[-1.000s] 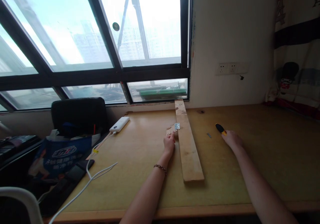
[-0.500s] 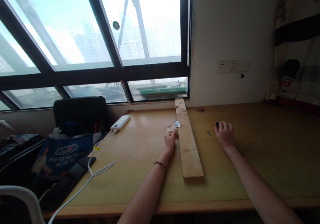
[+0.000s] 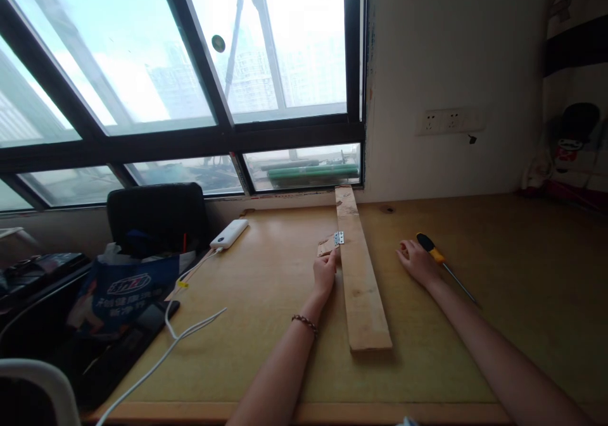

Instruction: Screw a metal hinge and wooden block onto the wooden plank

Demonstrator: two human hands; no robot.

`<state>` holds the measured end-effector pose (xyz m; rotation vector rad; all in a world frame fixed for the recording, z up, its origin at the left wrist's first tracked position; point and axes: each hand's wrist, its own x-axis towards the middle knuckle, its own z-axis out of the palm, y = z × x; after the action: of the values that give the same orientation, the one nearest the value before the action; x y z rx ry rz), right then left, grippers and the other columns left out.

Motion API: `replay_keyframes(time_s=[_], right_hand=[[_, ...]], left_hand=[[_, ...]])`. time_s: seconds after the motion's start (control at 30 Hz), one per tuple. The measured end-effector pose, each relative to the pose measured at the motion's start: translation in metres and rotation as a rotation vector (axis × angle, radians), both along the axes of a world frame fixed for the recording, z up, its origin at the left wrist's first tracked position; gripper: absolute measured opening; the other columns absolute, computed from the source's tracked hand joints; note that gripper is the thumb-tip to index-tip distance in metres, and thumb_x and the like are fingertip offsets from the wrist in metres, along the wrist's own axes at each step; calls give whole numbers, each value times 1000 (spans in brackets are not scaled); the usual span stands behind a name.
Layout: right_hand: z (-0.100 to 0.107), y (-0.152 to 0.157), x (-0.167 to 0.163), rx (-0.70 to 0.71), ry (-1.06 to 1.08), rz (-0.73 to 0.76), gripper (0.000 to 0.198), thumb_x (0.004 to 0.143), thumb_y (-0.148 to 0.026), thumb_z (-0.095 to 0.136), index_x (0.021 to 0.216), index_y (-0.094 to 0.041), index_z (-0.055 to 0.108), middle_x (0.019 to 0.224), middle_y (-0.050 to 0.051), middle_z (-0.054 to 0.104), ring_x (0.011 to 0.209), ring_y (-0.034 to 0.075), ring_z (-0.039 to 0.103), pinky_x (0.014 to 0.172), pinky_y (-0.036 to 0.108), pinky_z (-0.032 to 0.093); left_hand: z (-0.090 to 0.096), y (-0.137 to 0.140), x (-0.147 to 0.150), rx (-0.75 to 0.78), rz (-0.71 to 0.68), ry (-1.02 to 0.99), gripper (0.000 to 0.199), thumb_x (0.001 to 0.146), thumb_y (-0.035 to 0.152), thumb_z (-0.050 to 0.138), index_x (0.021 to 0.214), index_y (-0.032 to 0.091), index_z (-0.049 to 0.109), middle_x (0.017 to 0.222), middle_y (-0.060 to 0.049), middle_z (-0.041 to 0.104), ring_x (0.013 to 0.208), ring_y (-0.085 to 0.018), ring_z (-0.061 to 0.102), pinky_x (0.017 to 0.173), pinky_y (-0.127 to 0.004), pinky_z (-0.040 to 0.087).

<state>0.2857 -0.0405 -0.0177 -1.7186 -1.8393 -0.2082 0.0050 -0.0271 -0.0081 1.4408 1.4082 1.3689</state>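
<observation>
A long pale wooden board (image 3: 361, 287) lies on the desk, pointing toward the window. At its left edge is a small wooden block (image 3: 327, 247), and a metal hinge (image 3: 339, 238) spans from the block to the board. My left hand (image 3: 325, 273) is closed on the near side of the block, fingertips by the hinge. Right of the board, my right hand (image 3: 418, 264) rests low over the desk with curled fingers; whatever they hold is hidden. Just beyond it lies a yellow and black screwdriver (image 3: 436, 254), its shaft pointing toward me.
A white power bank (image 3: 228, 235) with a white cable (image 3: 173, 331) lies on the left of the desk (image 3: 266, 325). Beyond the left edge are a black chair (image 3: 156, 214) and a blue bag (image 3: 126, 293). The window and a wall socket (image 3: 451, 121) are behind.
My right hand has left the screwdriver handle and shifted left and nearer, over the spot where small screws lay; they are now out of sight. My left hand stays at the block.
</observation>
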Motion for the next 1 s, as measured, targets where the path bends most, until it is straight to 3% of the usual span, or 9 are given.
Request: replay_keyframes(time_s=[0.23, 0.47, 0.57, 0.8, 0.9, 1.0], right_hand=[[-5, -1, 3, -140, 72, 61, 19, 82, -25, 45, 85, -17, 61, 87, 7, 59, 81, 18, 57, 75, 27, 42], [-9, 0, 5, -142, 81, 78, 20, 82, -24, 43, 83, -17, 62, 85, 6, 59, 79, 17, 57, 73, 27, 41], [-8, 0, 3, -156, 60, 63, 19, 82, -23, 42, 83, -17, 60, 86, 6, 58, 79, 18, 56, 73, 27, 40], [-12, 3, 3, -146, 7, 63, 13, 82, -21, 40, 80, -18, 52, 86, 7, 54, 78, 18, 54, 72, 27, 41], [-15, 6, 4, -134, -5, 69, 11, 81, -20, 40, 78, -18, 50, 85, 7, 54, 80, 19, 54, 72, 28, 41], [-15, 7, 3, -131, 1, 64, 10, 81, -20, 38, 77, -19, 47, 84, 8, 54, 81, 20, 53, 74, 29, 41]], left_hand=[[6, -14, 2, 51, -4, 82, 54, 78, 54, 43, 38, 17, 39, 36, 3, 34, 39, -8, 31, 47, -23, 25], [5, -17, 3, -8, -197, 122, 54, 77, 56, 43, 41, 16, 40, 40, 3, 36, 41, -7, 28, 44, -23, 19], [6, -15, 4, -20, -170, 91, 55, 76, 57, 43, 40, 16, 40, 40, 3, 36, 41, -7, 28, 43, -23, 18], [7, -9, 4, 6, -61, 54, 46, 80, 47, 42, 46, 16, 48, 47, -1, 49, 49, -12, 43, 52, -24, 31], [8, -6, 6, 90, -22, 133, 34, 81, 40, 42, 58, 17, 52, 57, -2, 54, 55, -13, 47, 55, -25, 34], [15, -2, 5, 234, 9, 346, 15, 80, 28, 44, 77, 18, 55, 75, -4, 58, 67, -15, 52, 63, -26, 38]])
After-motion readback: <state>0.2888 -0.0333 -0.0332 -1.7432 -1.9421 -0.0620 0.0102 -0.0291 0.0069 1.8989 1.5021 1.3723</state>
